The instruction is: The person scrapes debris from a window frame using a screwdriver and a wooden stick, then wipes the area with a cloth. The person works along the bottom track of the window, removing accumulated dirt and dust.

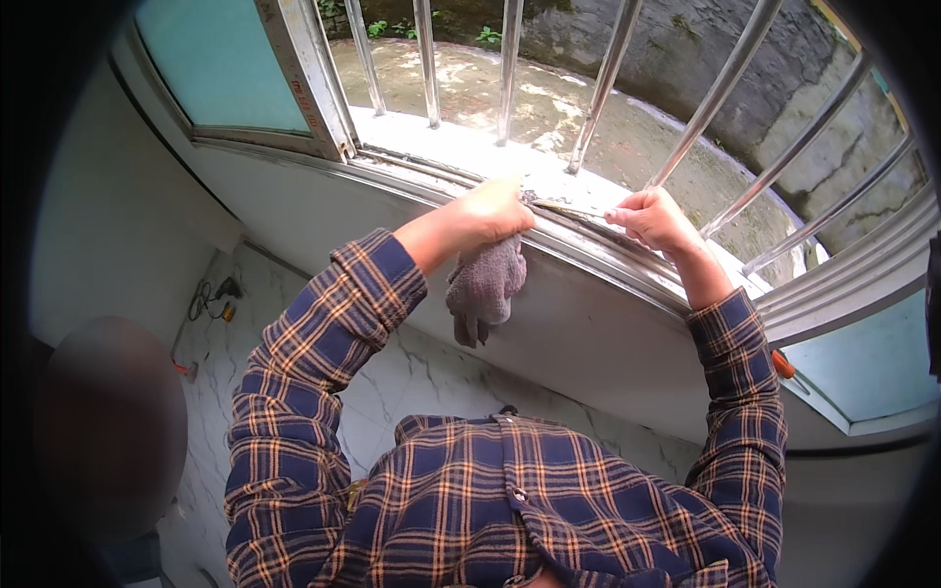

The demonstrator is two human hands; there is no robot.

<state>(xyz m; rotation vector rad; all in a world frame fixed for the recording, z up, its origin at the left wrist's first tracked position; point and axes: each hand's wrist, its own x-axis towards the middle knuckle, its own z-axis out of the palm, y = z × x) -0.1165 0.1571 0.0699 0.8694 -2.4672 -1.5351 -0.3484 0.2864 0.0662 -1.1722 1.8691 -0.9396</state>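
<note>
My left hand (494, 209) grips a damp-looking grey cloth (489, 283), which hangs down in front of the wall below the window. That hand rests at the sliding-window track (434, 176), where dark dirt shows near the fingertips. My right hand (653, 220) is farther along the track and pinches one end of a thin, pale strip-like piece (570, 209). The piece lies along the track and its other end reaches close to my left fingers. Glare hides its exact kind, and whether my left fingers touch it I cannot tell.
Metal bars (507, 73) stand just beyond the track. Sliding panes flank the opening, a left pane (220, 66) and a right pane (875, 367). An orange-handled tool (784, 364) is by my right forearm. A corded power tool (228, 288) lies on the marble-patterned floor (283, 323). Another person (110, 434) is at left.
</note>
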